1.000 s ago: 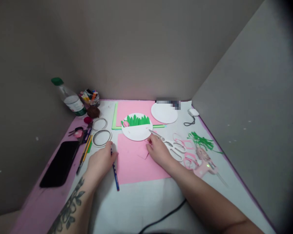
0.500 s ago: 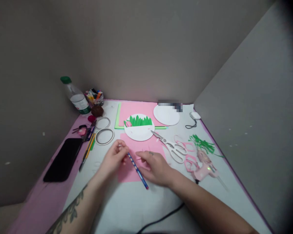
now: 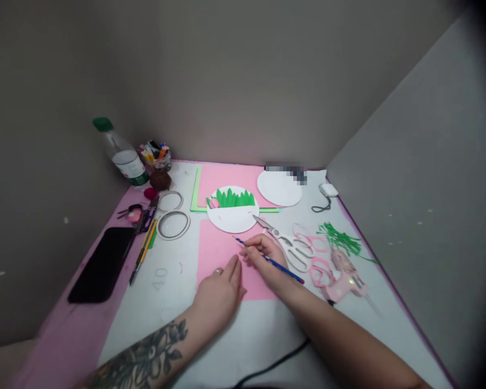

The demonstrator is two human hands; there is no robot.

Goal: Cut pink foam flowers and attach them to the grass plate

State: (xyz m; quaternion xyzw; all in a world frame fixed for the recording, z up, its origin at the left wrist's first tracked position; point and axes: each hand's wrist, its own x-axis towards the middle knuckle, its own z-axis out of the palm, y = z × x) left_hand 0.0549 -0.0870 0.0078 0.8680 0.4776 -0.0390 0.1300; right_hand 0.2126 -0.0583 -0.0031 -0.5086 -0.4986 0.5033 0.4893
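Observation:
My right hand (image 3: 263,258) grips a blue pencil (image 3: 285,266), its tip resting on the pink paper sheet (image 3: 216,248) in front of me. My left hand (image 3: 221,292) lies flat on the same sheet, fingers together and stretched out, holding it down. Just beyond the sheet sits a white paper plate (image 3: 233,216) with green paper grass glued on it. White scissors (image 3: 289,246) lie right of my right hand.
A black phone (image 3: 101,265), pencils (image 3: 143,248), two tape rings (image 3: 173,224), a bottle (image 3: 123,156) and a marker cup (image 3: 156,156) stand at left. A second white plate (image 3: 279,186), green scraps (image 3: 340,240), pink cutouts (image 3: 319,267) and a pink glue gun (image 3: 342,281) lie at right. Grey walls enclose the desk.
The blue pencil passed from my left hand to my right hand. My left hand then moved onto the pink sheet and flattened there.

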